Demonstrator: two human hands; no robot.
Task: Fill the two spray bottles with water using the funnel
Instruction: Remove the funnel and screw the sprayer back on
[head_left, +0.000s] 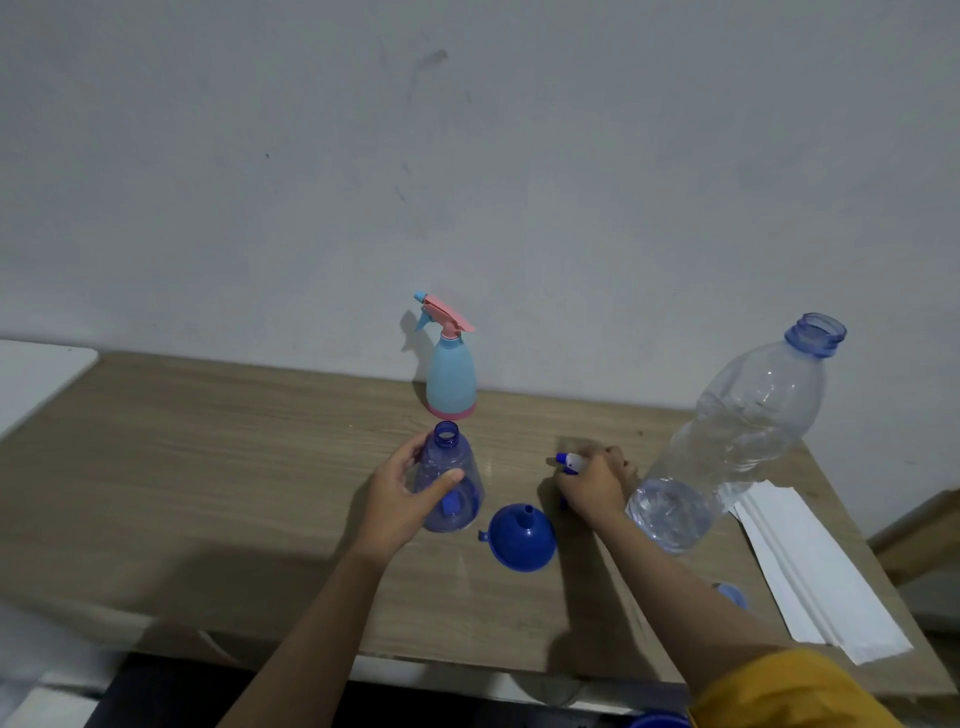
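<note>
Your left hand is wrapped around the clear blue spray bottle, which stands upright on the wooden bench with its neck open and no top on it. Your right hand is closed around the white and blue spray head, low over the bench just right of that bottle. The blue funnel lies between your two hands, wide mouth down and spout up, touching neither. The second spray bottle, pale blue with a pink trigger top, stands behind by the wall with its top on. The large water bottle, uncapped and partly full, stands just right of your right hand, beside a stack of white paper. A blue cap shows past your right forearm.
</note>
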